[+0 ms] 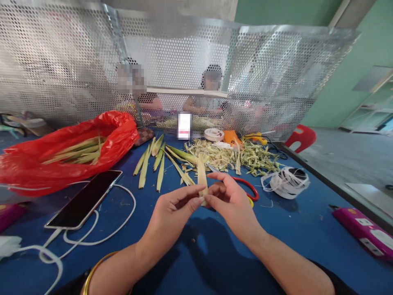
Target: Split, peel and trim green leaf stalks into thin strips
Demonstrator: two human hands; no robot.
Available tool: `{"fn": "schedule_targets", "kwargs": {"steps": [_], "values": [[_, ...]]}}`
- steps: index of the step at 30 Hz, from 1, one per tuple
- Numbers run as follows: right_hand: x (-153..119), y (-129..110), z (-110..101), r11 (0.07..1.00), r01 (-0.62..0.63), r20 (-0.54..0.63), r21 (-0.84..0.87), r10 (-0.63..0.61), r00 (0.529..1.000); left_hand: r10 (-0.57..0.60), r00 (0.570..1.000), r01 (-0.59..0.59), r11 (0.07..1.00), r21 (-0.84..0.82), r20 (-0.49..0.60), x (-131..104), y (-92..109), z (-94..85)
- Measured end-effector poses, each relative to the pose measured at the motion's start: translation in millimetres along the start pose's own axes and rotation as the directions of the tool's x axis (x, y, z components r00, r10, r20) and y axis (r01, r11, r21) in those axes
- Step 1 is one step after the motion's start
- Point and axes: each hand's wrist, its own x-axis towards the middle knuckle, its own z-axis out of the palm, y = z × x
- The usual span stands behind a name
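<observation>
Between both hands, over the near middle of the blue table [172, 229], a pale yellow-green leaf strip [202, 170] stands upright. My left hand [175, 211] pinches its lower end between thumb and fingers. From the other side, my right hand [230, 205] closes on the same lower end, the thumbs almost meeting. Behind my right hand lie scissors with a red handle [250, 188], partly hidden. Several cut leaf pieces [150, 162] lie beyond my left hand, and a heap of shredded leaf trimmings [215, 153] spreads beyond the strip.
A red plastic bag [123, 127] of leaves and a phone [86, 200] with white cables lie left. At right are a spool of white string [290, 182] and a purple power strip [362, 229]. Perforated metal panels [184, 49] stand behind, with two people beyond.
</observation>
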Motion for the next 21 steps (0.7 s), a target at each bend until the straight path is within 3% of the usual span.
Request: {"fn": "schedule_targets", "kwargs": {"steps": [6, 10, 15, 21], "values": [[-1.0, 3.4, 0.2, 0.998, 0.015, 0.033, -0.064, -0.013, 0.999, -0.163, 0.985, 0.154, 0.980, -0.128, -0.060, 5.1, 1.4, -0.5], [-3.1, 7.9, -3.2, 0.962, 0.163, 0.024, -0.221, -0.162, 0.987, -0.212, 0.972, 0.191, 0.965, -0.180, -0.105, 6.4, -0.7, -3.3], [-5.8, 5.2, -7.0, 0.727, 0.508, 0.221, -0.461, -0.461, 0.860, -0.271, 0.961, 0.244, 0.924, -0.294, -0.054, 7.1, -2.4, -7.8], [-4.1, 9.0, -8.1, 0.579, 0.591, 0.257, -0.561, -0.557, 0.790, -0.312, 0.950, 0.296, 0.894, -0.335, 0.008, 7.1, -2.9, -7.1]]}}
